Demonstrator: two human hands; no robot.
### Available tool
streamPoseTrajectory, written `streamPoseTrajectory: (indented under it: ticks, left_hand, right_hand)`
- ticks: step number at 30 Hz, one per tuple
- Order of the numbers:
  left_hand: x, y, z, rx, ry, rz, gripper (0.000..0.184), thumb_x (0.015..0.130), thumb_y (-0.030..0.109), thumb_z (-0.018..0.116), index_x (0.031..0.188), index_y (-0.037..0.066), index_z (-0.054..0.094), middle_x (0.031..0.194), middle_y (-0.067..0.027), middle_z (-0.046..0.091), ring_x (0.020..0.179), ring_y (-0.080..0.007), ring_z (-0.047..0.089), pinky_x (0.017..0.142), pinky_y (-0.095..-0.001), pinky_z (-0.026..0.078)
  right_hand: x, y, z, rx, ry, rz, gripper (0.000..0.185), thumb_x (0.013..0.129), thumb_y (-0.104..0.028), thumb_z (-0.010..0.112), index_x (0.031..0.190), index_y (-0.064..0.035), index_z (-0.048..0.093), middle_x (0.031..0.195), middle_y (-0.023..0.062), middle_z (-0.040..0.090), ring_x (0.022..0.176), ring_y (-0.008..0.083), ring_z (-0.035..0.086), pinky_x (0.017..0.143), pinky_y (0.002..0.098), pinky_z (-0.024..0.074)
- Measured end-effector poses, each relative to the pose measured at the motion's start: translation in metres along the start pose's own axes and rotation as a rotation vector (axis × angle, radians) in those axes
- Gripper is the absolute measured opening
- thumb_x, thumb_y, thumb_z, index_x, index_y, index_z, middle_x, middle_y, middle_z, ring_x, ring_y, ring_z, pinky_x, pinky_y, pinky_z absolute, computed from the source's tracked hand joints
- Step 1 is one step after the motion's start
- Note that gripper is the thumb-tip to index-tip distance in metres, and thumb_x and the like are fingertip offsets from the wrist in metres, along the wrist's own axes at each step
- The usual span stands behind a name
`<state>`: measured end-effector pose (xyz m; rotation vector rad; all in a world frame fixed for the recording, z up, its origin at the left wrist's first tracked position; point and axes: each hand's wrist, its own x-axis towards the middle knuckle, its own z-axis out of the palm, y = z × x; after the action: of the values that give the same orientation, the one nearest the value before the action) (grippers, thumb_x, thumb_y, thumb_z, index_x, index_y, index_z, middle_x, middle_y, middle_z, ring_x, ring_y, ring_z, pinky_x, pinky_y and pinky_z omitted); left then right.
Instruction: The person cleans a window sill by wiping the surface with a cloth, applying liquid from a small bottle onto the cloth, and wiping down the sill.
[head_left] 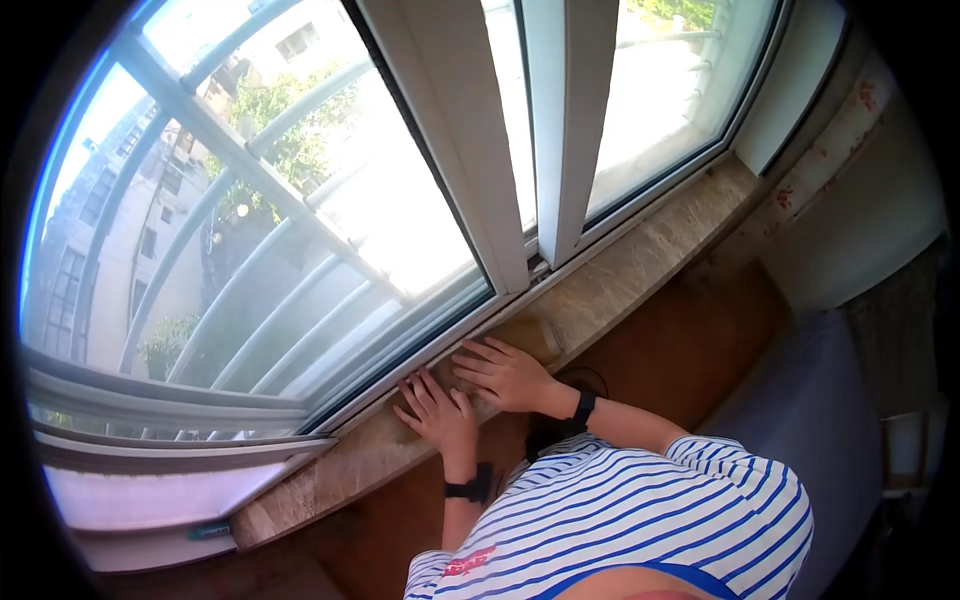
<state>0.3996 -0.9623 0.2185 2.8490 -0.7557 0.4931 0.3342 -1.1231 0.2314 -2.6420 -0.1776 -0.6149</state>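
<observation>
My left hand (pixel 440 416) lies on the brown marble window sill (pixel 620 275), its fingers stretched out and apart. Just to its right, my right hand (pixel 508 376) rests on the same sill with fingers spread, pointing left. Neither hand holds anything. Both sit close to the bottom track of the white window frame (pixel 505 250). Black bands circle both wrists.
Beyond the large glass pane, white metal bars (pixel 190 235) stand outside. A curtain with red flowers (pixel 785 195) hangs at the right. Near the sill's left end is a small teal object (pixel 208 532). Grey-blue fabric (pixel 790 400) covers something at the right.
</observation>
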Motion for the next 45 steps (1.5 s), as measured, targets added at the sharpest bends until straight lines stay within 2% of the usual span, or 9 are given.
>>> streamPoseTrajectory:
  ticks: [8,10,15,18,20,24,28,31,45]
  left_hand:
    - [-0.009,0.073,-0.006,0.121,-0.233,-0.012,0.063,0.099,0.03,0.044,0.15,-0.004,0.033,0.158,-0.0316,0.022,0.148,-0.0489,0.014,0.115,-0.0658,0.012]
    - [-0.001,0.113,-0.008,-0.081,-0.205,0.217,0.063,0.099,0.031,0.044,0.148,-0.007,0.034,0.156,-0.0351,0.022,0.147,-0.0516,0.012,0.115,-0.067,0.01]
    - [0.041,0.235,-0.002,-0.275,-0.062,0.523,0.04,0.091,0.024,0.061,0.127,0.005,0.064,0.125,-0.0208,0.064,0.117,-0.0343,0.059,0.097,-0.0472,0.044]
    - [0.065,0.313,0.005,-0.506,-0.245,0.611,0.039,0.091,0.02,0.062,0.127,0.007,0.064,0.133,-0.0207,0.059,0.123,-0.032,0.056,0.098,-0.0445,0.043]
    - [0.069,0.365,0.037,-0.506,-0.143,0.655,0.038,0.091,0.019,0.062,0.128,0.009,0.064,0.137,-0.0184,0.057,0.126,-0.0309,0.053,0.1,-0.0472,0.04]
    - [0.076,0.41,0.039,-0.346,-0.097,0.629,0.04,0.092,0.017,0.061,0.131,0.015,0.062,0.147,-0.0112,0.05,0.134,-0.0303,0.045,0.103,-0.0575,0.032]
    - [0.075,0.427,0.045,-0.36,-0.162,0.474,0.046,0.088,0.017,0.064,0.134,0.019,0.06,0.148,-0.0084,0.05,0.134,-0.0288,0.044,0.1,-0.0579,0.032]
    - [0.081,0.453,0.052,-0.302,-0.095,0.518,0.049,0.086,0.015,0.064,0.134,0.016,0.059,0.146,-0.0105,0.05,0.128,-0.0325,0.046,0.099,-0.055,0.034]
    - [0.072,0.477,0.053,-0.199,0.01,0.451,0.051,0.079,0.015,0.065,0.13,0.015,0.061,0.144,-0.0106,0.052,0.123,-0.0336,0.047,0.098,-0.0501,0.038]
  right_hand:
    - [-0.039,0.063,-0.041,-0.005,0.072,0.003,0.042,0.087,-0.032,0.067,0.129,-0.0243,0.066,0.146,0.0042,0.052,0.14,0.0272,0.042,0.113,0.0435,0.0381]
    - [-0.057,0.107,-0.083,-0.034,0.033,-0.003,0.044,0.086,-0.035,0.067,0.13,-0.0284,0.065,0.146,0.0039,0.052,0.138,0.0276,0.045,0.113,0.044,0.0384]
    - [-0.118,0.243,-0.177,-0.141,-0.06,0.084,0.055,0.082,-0.043,0.072,0.135,-0.0293,0.061,0.143,0.0046,0.054,0.136,0.0296,0.046,0.115,0.0451,0.0365]
    - [-0.166,0.313,-0.223,-0.206,-0.047,0.21,0.061,0.075,-0.045,0.078,0.132,-0.0282,0.063,0.141,0.0075,0.055,0.135,0.0312,0.046,0.115,0.0467,0.0355]
    - [-0.175,0.367,-0.247,-0.351,0.118,0.462,0.064,0.071,-0.043,0.081,0.13,-0.0253,0.065,0.139,0.0098,0.055,0.133,0.0325,0.046,0.114,0.0484,0.0361]
    - [-0.191,0.396,-0.265,-0.296,0.111,0.537,0.063,0.069,-0.042,0.082,0.127,-0.0236,0.066,0.139,0.0117,0.053,0.131,0.0336,0.047,0.113,0.0488,0.0364]
    - [-0.199,0.426,-0.293,-0.121,0.036,0.533,0.063,0.066,-0.045,0.084,0.123,-0.0241,0.069,0.142,0.0146,0.048,0.133,0.036,0.043,0.116,0.0504,0.0325]
    - [-0.205,0.455,-0.294,-0.322,0.114,0.614,0.059,0.065,-0.047,0.085,0.119,-0.0269,0.074,0.149,0.0265,0.038,0.14,0.045,0.032,0.118,0.0571,0.0241]
    - [-0.205,0.459,-0.289,-0.333,0.11,0.575,0.062,0.066,-0.044,0.086,0.122,-0.0227,0.07,0.148,0.0239,0.042,0.141,0.0353,0.036,0.117,0.0606,0.022]
